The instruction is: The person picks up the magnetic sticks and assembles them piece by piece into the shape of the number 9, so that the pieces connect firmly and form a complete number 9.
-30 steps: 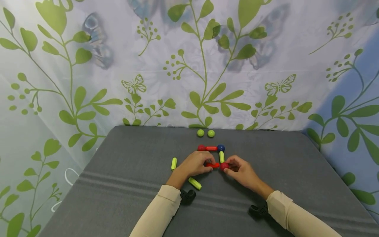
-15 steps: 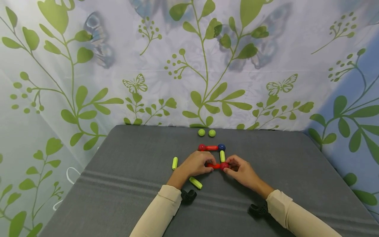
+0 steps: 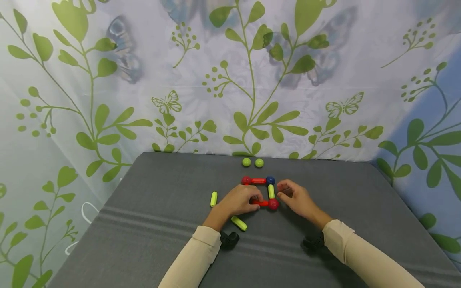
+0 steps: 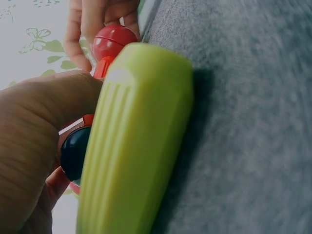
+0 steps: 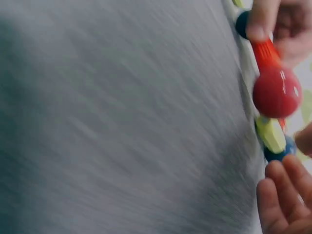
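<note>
The left hand partly hides the red rod it pinches. The right hand, fingers apart, hovers near a glossy red ball.

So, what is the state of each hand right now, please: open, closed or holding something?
Left hand: holding a red stick.
Right hand: open, holding nothing, near a red ball.

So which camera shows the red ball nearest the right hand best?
The right wrist view: the red ball looks large there, with nothing in front. The head view shows it whole but small; in the left wrist view, a yellow-green rod partly covers it.
</note>
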### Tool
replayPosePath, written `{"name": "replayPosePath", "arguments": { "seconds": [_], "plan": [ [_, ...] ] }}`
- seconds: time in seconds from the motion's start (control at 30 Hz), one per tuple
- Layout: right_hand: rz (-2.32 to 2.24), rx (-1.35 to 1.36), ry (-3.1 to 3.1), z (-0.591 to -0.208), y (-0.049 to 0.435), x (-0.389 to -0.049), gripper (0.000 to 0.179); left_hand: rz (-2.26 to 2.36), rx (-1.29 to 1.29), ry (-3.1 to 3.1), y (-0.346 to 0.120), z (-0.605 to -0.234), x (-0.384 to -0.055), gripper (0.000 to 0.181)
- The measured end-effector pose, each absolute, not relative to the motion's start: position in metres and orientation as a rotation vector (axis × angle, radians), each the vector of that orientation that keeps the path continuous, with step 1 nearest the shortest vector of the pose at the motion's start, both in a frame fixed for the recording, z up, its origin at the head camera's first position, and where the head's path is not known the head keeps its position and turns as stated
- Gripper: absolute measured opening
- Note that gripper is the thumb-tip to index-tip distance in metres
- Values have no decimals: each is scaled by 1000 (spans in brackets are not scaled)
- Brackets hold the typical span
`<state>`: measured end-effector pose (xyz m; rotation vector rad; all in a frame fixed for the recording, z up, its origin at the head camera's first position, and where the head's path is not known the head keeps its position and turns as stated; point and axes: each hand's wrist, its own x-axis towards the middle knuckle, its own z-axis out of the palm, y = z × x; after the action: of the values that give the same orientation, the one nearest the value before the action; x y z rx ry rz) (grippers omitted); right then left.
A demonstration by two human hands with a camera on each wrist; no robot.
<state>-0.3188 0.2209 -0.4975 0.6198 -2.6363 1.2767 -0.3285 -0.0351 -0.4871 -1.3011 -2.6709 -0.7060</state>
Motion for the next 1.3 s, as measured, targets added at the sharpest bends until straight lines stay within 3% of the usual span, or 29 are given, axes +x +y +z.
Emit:
{"name": "replayPosePath", "arguments": {
  "seconds": [0.6,1.3],
  "plan": [
    [1450,906,-2609,-498,215,-343,28,-755,-1293,-2680,-43,-488,-328,15],
    [1228,1150,-2605,-503,216,-354,32,-790,-1296,-2663,-45,-489,-329,15]
  ]
}}
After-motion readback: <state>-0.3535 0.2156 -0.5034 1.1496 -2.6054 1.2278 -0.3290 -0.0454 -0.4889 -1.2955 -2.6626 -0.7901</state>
